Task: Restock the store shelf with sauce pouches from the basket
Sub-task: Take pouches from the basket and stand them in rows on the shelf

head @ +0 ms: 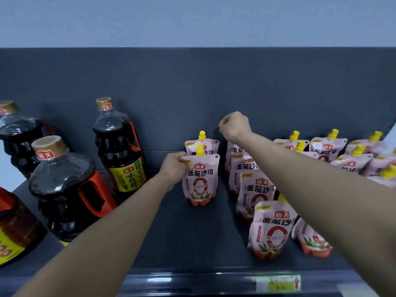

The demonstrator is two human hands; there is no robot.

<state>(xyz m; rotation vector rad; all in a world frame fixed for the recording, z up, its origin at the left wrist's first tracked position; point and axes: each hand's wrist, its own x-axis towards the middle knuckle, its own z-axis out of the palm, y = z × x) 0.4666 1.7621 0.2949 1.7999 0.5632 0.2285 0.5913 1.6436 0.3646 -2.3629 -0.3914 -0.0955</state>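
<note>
The left hand (174,166) pinches the upper left corner of a pink tomato sauce pouch (200,181), fingers pressed together on the pouch edge beside its yellow spout cap (200,150). This pouch stands upright on the dark shelf (192,236), directly in front of a second pouch (203,144) of the same type, the two forming a short column.

The right hand (234,125) is raised near the shelf's back panel (171,86), above the rearmost pouch of the adjacent column. Its fingers are curled inward to a closed grip; whether anything lies inside cannot be told.

The adjacent column of pouches (255,189) runs from back to front under the right forearm, ending with the frontmost pouch (272,230) near the shelf edge. Further pouches (351,159) stand in rows on the right.

Soy sauce bottles (120,146) with orange handles stand at the left. A price tag (278,284) is fixed to the shelf's front rail.
</note>
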